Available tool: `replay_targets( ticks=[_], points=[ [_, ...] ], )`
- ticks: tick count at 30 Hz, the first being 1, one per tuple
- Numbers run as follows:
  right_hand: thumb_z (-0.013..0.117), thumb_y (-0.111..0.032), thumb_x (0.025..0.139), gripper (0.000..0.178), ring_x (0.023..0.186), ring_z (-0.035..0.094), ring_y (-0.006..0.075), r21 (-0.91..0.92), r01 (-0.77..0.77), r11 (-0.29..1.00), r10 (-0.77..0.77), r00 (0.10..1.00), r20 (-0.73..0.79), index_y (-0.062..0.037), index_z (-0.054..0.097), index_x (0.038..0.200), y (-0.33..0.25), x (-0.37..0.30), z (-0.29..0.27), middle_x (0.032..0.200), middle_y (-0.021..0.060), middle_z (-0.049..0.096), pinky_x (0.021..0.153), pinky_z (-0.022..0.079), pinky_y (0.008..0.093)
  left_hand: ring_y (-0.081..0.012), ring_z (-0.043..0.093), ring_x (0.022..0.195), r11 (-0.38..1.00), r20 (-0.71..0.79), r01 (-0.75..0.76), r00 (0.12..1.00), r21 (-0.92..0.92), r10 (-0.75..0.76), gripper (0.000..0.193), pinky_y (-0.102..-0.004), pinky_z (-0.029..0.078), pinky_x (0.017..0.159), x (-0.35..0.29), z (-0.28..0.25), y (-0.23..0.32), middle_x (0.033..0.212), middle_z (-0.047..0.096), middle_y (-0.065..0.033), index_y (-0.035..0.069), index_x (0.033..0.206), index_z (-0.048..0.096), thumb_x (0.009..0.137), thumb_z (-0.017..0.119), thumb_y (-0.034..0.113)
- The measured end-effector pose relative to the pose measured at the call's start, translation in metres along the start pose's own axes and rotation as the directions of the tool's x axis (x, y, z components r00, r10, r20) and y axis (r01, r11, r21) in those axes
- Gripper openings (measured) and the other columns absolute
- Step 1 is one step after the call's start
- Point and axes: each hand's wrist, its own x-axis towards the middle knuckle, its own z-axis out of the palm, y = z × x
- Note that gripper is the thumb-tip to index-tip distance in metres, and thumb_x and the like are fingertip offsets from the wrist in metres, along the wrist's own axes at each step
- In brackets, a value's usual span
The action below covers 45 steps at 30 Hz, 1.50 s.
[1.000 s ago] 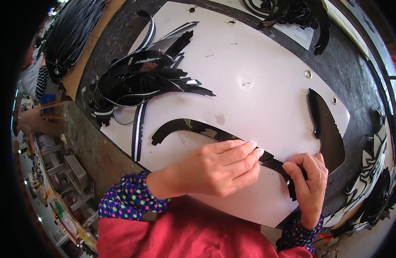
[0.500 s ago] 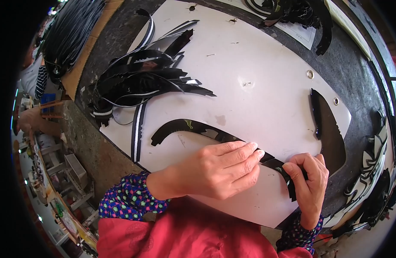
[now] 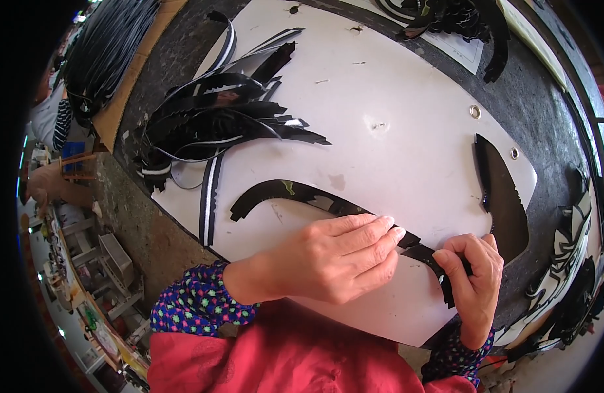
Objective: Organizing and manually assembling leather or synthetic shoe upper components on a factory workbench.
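A curved black strip (image 3: 285, 190) with a notched edge lies across the near part of a white board (image 3: 407, 170). My left hand (image 3: 338, 257) rests over its middle, fingers together and fingertips pressing on the strip. At the strip's right part, my right hand (image 3: 471, 278) pinches it between thumb and bent fingers. The strip's right end (image 3: 447, 291) bends down beside the right thumb. Under the left fingers part of the strip is hidden. Beyond my right hand lies a broad, dark curved piece (image 3: 507, 209) with a notched edge.
A heap of black strips, some with white stripes (image 3: 210, 128), covers the board's left side. Another black bundle (image 3: 456, 23) sits at the far right. Black and white cut pieces (image 3: 570, 255) are stacked at the right. Long black strands (image 3: 109, 49) fill a cardboard box (image 3: 122, 108) at far left.
Both hands keep nearly the same place and grip. My right hand and the strip's right end have shifted very slightly to the right.
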Motion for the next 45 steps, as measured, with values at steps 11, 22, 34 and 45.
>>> replay_targets(
  ticks=[11,22,34,45],
  points=[
    [0.071,-0.016,0.083,0.018,0.056,0.053,0.0204,-0.019,-0.036,0.999,0.035,0.999,-0.031,-0.0057,0.06,0.073,-0.0024,-0.0001,0.0034,0.064,0.004,0.06,0.064,0.034,0.0315,-0.0217,0.068,0.095,1.0,-0.005,0.002,1.0,0.001,-0.002,0.004,-0.0309,0.057,0.084,0.0003,0.0004,0.0002,0.099,0.07,-0.0097,0.006,0.079,0.064,0.075,0.066,0.006],
    [0.07,-0.014,0.084,0.017,0.056,0.053,0.0201,-0.034,-0.024,0.999,0.023,0.999,-0.043,-0.0068,0.06,0.072,-0.002,-0.0005,0.0052,0.064,0.0033,0.06,0.063,0.034,0.0319,-0.0215,0.068,0.094,1.0,-0.009,0.0,1.0,-0.004,0.0,0.004,-0.031,0.058,0.082,0.0009,0.0012,-0.0003,0.098,0.07,-0.0094,0.006,0.078,0.064,0.075,0.066,0.006],
    [0.071,-0.014,0.083,0.017,0.057,0.053,0.0203,0.001,-0.025,1.0,0.025,1.0,0.001,-0.0061,0.06,0.072,-0.002,-0.0012,-0.0016,0.064,0.0034,0.06,0.063,0.033,0.0327,-0.0215,0.068,0.095,1.0,-0.01,0.004,1.0,0.0,-0.004,0.004,-0.0309,0.058,0.082,0.0009,0.0004,0.0001,0.098,0.07,-0.0087,0.006,0.078,0.064,0.075,0.067,0.006],
    [0.07,-0.016,0.084,0.018,0.055,0.052,0.0201,-0.024,-0.032,0.999,0.031,0.999,-0.043,-0.0063,0.06,0.073,-0.0029,-0.0005,0.0056,0.064,0.0032,0.06,0.063,0.033,0.032,-0.0216,0.067,0.096,1.0,0.01,-0.005,1.0,0.006,0.005,0.004,-0.0308,0.057,0.083,0.0012,-0.001,-0.0011,0.099,0.07,-0.0087,0.007,0.079,0.065,0.075,0.066,0.007]
  ],
)
